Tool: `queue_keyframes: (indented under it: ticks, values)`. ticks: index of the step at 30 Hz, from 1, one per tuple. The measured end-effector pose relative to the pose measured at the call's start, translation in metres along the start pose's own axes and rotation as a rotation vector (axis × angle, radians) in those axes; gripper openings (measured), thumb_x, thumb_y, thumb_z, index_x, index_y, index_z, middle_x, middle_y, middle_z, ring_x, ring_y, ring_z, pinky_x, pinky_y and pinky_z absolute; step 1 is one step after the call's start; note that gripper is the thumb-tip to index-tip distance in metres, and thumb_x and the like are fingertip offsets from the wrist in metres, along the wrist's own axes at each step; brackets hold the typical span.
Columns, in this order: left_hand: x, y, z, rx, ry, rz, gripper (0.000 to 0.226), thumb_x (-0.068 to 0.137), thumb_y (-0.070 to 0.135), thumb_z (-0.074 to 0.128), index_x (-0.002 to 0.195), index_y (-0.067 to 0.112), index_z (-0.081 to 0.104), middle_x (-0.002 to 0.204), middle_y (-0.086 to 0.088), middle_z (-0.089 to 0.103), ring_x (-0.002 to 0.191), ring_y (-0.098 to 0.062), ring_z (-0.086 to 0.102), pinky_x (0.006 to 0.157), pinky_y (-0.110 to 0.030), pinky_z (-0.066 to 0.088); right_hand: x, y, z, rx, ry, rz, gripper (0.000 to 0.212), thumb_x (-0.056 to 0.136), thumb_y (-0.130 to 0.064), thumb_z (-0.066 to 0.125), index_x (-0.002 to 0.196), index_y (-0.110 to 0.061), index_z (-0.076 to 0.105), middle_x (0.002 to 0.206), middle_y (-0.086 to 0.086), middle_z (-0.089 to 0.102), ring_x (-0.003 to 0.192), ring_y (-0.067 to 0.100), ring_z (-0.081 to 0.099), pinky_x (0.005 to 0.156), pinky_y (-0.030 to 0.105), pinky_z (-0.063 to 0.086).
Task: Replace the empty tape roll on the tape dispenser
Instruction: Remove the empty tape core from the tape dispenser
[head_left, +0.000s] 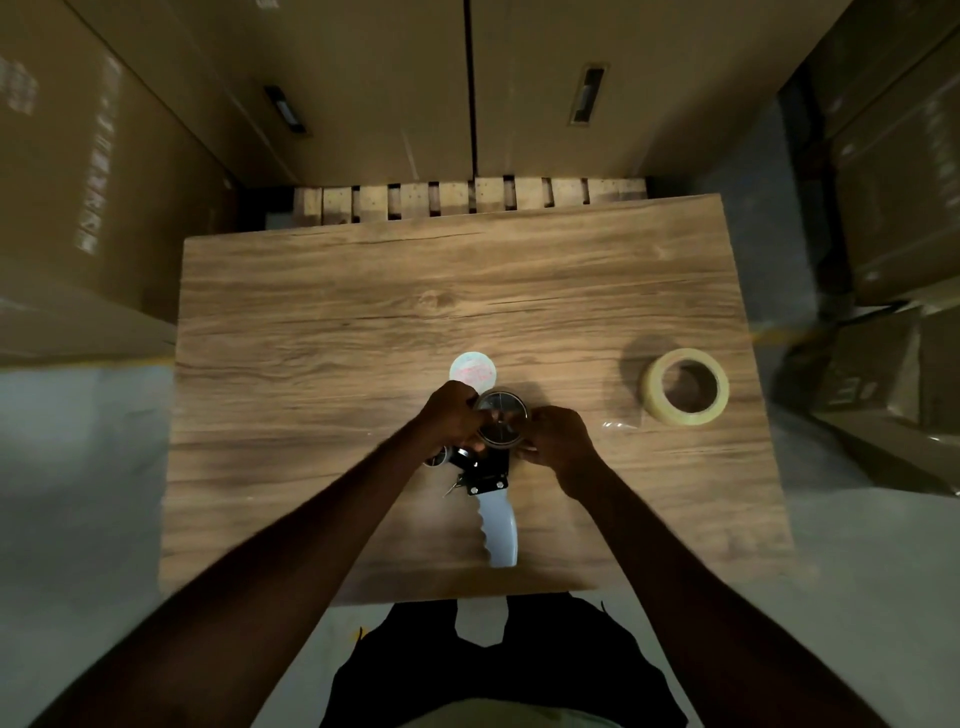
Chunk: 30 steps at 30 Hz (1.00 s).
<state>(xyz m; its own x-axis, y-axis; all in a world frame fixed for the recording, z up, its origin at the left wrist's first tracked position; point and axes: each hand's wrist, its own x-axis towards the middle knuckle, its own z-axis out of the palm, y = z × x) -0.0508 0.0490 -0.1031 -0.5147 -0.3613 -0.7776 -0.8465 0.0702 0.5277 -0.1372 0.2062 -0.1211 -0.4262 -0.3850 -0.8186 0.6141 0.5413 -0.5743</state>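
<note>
Both our hands, left (451, 413) and right (558, 436), clamp the dispenser's spool (501, 419); new tape roll (685, 387) lies rightward on the surface (363, 291), nearer our right grip.

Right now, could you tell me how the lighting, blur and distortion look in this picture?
Head view: dim, warm light; the table is brightest mid-frame, corners fall dark. The tape roll casts a soft shadow to its left. Wide-angle bending curves the table edges and boxes. Box print is blurred; both hands on the dispenser are underexposed.
</note>
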Motion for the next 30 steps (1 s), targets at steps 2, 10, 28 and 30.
queue_keyframes:
  ticks: [2, 10, 28, 30]
  values:
    - [0.000, -0.002, 0.001, 0.033, 0.012, 0.017, 0.020, 0.087, 0.021, 0.075, 0.088, 0.003, 0.067, 0.069, -0.013, 0.072, 0.056, -0.029, 0.073, 0.042, -0.023, 0.048, 0.003, 0.002, -0.002, -0.061, 0.005, -0.009, 0.025, 0.095, -0.015, 0.075, 0.107, 0.006, 0.072, 0.093, 0.013, 0.072, 0.079, 0.021, 0.071, 0.065, 0.024, 0.061]
    - [0.001, -0.002, -0.002, 0.149, 0.038, 0.068, 0.038, 0.084, 0.030, 0.078, 0.060, 0.014, 0.055, 0.057, 0.005, 0.045, 0.066, -0.017, 0.051, 0.050, -0.024, 0.033, 0.004, 0.000, 0.000, -0.006, 0.117, 0.016, 0.024, 0.079, -0.011, 0.092, 0.079, 0.002, 0.072, 0.074, 0.016, 0.070, 0.060, 0.018, 0.071, 0.058, 0.028, 0.064]
    - [-0.009, -0.001, 0.010, 0.196, 0.228, 0.015, 0.032, 0.078, 0.030, 0.079, 0.088, 0.004, 0.063, 0.083, -0.009, 0.066, 0.086, -0.030, 0.067, 0.053, -0.025, 0.038, -0.018, -0.009, 0.012, -0.167, 0.237, -0.087, 0.033, 0.079, -0.026, 0.092, 0.086, -0.010, 0.064, 0.081, 0.003, 0.069, 0.066, 0.019, 0.074, 0.060, 0.048, 0.067]
    - [-0.018, -0.001, 0.014, 0.193, 0.314, 0.005, 0.036, 0.078, 0.029, 0.077, 0.099, 0.003, 0.063, 0.095, -0.012, 0.069, 0.093, -0.033, 0.066, 0.063, -0.029, 0.042, -0.019, -0.010, 0.012, -0.190, 0.214, -0.085, 0.032, 0.083, -0.023, 0.088, 0.098, -0.008, 0.065, 0.091, 0.006, 0.071, 0.067, 0.019, 0.074, 0.058, 0.044, 0.067]
